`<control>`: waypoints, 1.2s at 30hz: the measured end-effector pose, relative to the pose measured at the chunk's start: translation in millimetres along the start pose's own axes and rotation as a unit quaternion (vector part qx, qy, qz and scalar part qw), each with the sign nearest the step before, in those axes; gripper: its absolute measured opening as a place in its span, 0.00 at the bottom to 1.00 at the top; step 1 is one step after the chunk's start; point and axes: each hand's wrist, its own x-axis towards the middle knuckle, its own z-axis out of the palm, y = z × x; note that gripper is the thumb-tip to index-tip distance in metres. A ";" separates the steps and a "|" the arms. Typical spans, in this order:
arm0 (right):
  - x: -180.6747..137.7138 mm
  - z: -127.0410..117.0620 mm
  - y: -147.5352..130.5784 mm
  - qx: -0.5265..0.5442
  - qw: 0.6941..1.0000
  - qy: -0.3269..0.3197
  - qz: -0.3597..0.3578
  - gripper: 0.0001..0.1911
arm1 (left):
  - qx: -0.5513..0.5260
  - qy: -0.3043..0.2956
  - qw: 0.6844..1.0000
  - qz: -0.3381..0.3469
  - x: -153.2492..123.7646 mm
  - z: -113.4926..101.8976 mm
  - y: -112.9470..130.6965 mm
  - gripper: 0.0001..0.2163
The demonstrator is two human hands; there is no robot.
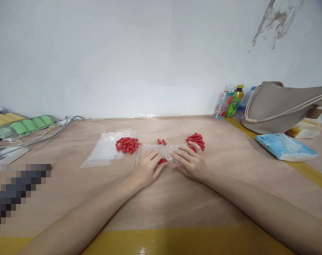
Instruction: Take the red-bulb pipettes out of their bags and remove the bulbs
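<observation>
My left hand [149, 166] is closed in a pinch on a red rubber bulb [162, 161], which lies level between thumb and fingers. A row of thin clear tubes [145, 149] lies side by side under and between both hands. My right hand [193, 163] rests over the right part of this row, fingers apart and stretched toward the left hand; its palm side is hidden. Two red bulbs [161, 141] stick out beyond the row's far edge. One heap of red bulbs [127, 145] is left of the tubes, and another heap [196, 139] sits just behind my right fingers.
Clear plastic bags [99, 150] lie left of the bulbs. Cables [44, 136] and green rolls [34, 124] are at the far left. Bottles [234, 102], a grey bag [280, 109] and a blue tissue pack [286, 146] stand at the right. A white wall [150, 56] bounds the back.
</observation>
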 end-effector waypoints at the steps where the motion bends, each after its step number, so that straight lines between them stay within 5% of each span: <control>1: -1.2 1.7 -1.0 0.006 1.000 -0.003 0.006 0.12 | 0.009 -0.003 1.000 0.008 -0.9 1.4 1.0 0.08; 11: -4.6 15.1 -3.8 0.079 0.996 0.023 -0.044 0.08 | 0.047 0.017 0.993 0.107 -1.8 10.7 -3.4 0.09; 15: -6.1 14.7 -4.2 0.089 0.994 0.025 -0.060 0.08 | 0.066 -0.025 0.988 0.134 -1.2 8.3 -4.0 0.09; 36: -17.3 -1.1 -1.4 0.104 0.991 0.040 -0.080 0.10 | 0.085 -0.046 0.983 0.156 -10.9 -8.7 -5.8 0.09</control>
